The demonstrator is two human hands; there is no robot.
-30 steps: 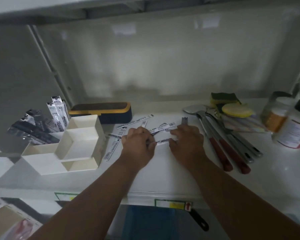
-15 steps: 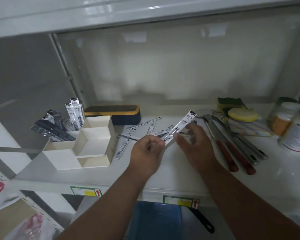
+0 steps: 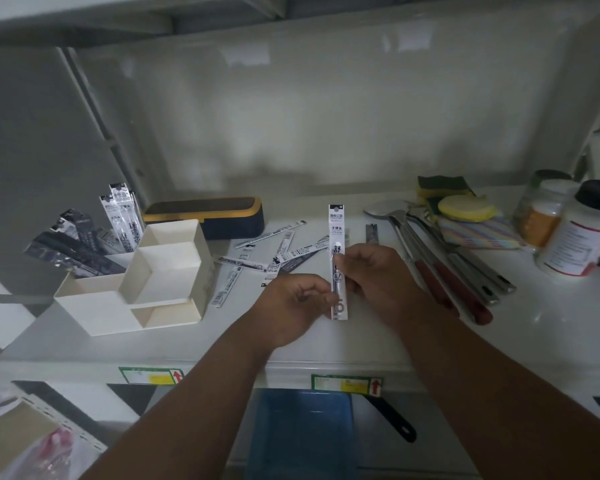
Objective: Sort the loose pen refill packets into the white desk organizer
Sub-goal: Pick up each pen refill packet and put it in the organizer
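Note:
A white pen refill packet (image 3: 336, 233) stands upright in the air above the white shelf. My left hand (image 3: 297, 306) pinches its lower part and my right hand (image 3: 373, 271) pinches its middle from the right. Several loose refill packets (image 3: 274, 251) lie scattered on the shelf behind my hands. The white desk organizer (image 3: 167, 271) stands at the left with open square compartments. Its back compartments hold several packets (image 3: 122, 216) standing up and leaning left.
A dark case with a yellow rim (image 3: 219, 216) lies behind the organizer. Red-handled metal utensils (image 3: 444, 271) lie to the right, with sponges (image 3: 461, 206) and jars (image 3: 582, 233) beyond. A blue bin (image 3: 302, 434) sits below the shelf edge.
Both hands lifted one packet off the shelf pile. It was tilted half a second ago and now stands upright, with my right hand now pinching it too.

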